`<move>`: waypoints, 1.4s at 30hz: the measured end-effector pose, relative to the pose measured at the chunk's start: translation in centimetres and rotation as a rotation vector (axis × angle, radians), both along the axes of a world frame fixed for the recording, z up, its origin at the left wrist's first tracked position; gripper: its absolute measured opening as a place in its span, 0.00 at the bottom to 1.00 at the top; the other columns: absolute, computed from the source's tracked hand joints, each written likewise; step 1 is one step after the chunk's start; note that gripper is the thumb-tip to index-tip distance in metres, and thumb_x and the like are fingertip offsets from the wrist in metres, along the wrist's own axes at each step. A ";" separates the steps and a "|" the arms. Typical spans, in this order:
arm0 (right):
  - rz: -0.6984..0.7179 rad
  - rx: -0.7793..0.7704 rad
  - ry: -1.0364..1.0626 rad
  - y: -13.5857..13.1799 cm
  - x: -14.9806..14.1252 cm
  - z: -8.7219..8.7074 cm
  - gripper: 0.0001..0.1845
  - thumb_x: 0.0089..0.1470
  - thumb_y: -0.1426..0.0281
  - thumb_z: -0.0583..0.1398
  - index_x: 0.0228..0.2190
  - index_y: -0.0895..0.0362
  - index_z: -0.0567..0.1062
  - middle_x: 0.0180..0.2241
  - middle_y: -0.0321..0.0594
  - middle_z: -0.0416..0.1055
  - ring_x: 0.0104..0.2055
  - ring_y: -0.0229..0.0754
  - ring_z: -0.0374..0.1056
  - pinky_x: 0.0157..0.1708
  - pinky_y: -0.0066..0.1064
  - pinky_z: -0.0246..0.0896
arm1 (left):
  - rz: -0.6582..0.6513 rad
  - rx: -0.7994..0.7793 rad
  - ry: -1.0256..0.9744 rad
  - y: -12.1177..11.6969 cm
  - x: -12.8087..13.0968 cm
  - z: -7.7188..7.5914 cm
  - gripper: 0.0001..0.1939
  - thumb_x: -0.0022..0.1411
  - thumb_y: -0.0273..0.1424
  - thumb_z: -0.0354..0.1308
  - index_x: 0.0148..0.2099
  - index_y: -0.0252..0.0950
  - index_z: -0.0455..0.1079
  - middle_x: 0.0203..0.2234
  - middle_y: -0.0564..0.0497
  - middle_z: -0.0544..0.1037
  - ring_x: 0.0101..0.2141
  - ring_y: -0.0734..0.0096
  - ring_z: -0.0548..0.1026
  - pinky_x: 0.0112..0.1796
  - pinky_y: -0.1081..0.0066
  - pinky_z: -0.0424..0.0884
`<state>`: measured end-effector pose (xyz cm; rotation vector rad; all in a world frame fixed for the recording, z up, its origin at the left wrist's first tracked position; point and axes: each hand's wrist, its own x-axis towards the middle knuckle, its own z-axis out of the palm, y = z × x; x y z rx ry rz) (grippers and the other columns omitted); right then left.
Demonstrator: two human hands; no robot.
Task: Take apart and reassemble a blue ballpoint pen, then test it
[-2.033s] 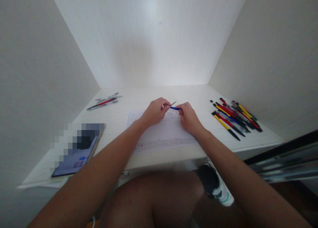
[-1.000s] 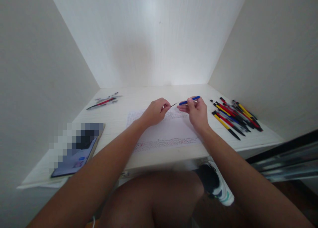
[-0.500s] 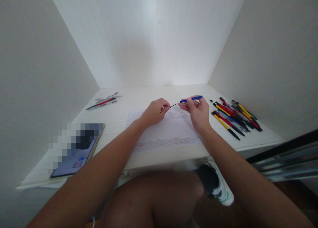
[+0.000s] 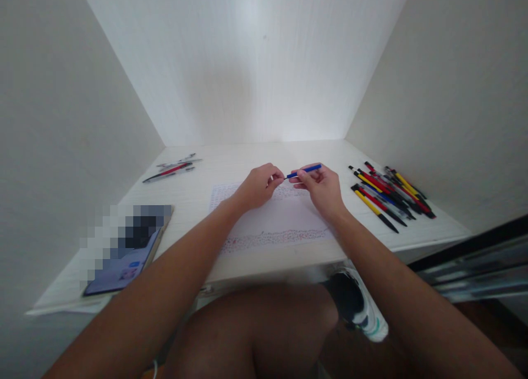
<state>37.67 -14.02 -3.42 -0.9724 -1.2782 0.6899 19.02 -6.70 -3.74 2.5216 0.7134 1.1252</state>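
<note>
As you look down from the head view, your left hand (image 4: 260,187) has its fingers pinched closed on a thin dark rod (image 4: 286,178), little of which shows. The fingers of your right hand (image 4: 328,186) are loosely curled, the thumb holding a blue pen barrel (image 4: 309,170) against them. The barrel's near end meets the rod, above the written sheet (image 4: 276,217) on the white tabletop (image 4: 256,158). To your right lies a pile of pens (image 4: 381,189); to your left, a few more pens (image 4: 169,171) and a tablet (image 4: 119,274).
</note>
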 end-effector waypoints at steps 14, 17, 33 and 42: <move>-0.043 0.003 -0.043 0.4 0.4 -0.8 0.17 0.50 0.67 0.69 0.38 0.55 0.68 0.31 0.41 0.75 0.30 0.46 0.73 0.24 0.31 0.66 | -0.040 -0.129 -0.071 -0.8 0.1 0.6 0.08 0.64 0.33 0.59 0.42 0.35 0.75 0.34 0.48 0.79 0.29 0.75 0.73 0.34 0.71 0.69; -0.072 0.002 -0.090 0.5 0.5 -0.9 0.16 0.51 0.64 0.68 0.36 0.56 0.70 0.28 0.41 0.74 0.29 0.47 0.73 0.23 0.31 0.66 | 0.001 -0.267 -0.132 -1.2 0.2 1.0 0.08 0.61 0.34 0.62 0.40 0.34 0.75 0.28 0.49 0.78 0.26 0.75 0.73 0.30 0.71 0.69; -0.111 0.041 -0.288 0.3 0.7 -1.2 0.09 0.63 0.65 0.60 0.36 0.57 0.77 0.33 0.40 0.76 0.30 0.42 0.72 0.28 0.31 0.65 | 0.030 -0.733 -0.712 -1.0 0.2 2.5 0.04 0.67 0.30 0.58 0.41 0.34 0.70 0.40 0.41 0.80 0.37 0.67 0.79 0.41 0.66 0.78; -0.143 0.038 -0.380 0.2 0.8 -0.9 0.08 0.62 0.69 0.62 0.40 0.55 0.83 0.34 0.38 0.76 0.32 0.45 0.73 0.37 0.35 0.69 | 0.031 -0.819 -0.755 -0.7 -0.1 2.0 0.14 0.67 0.42 0.60 0.41 0.34 0.68 0.43 0.38 0.80 0.37 0.65 0.80 0.37 0.67 0.78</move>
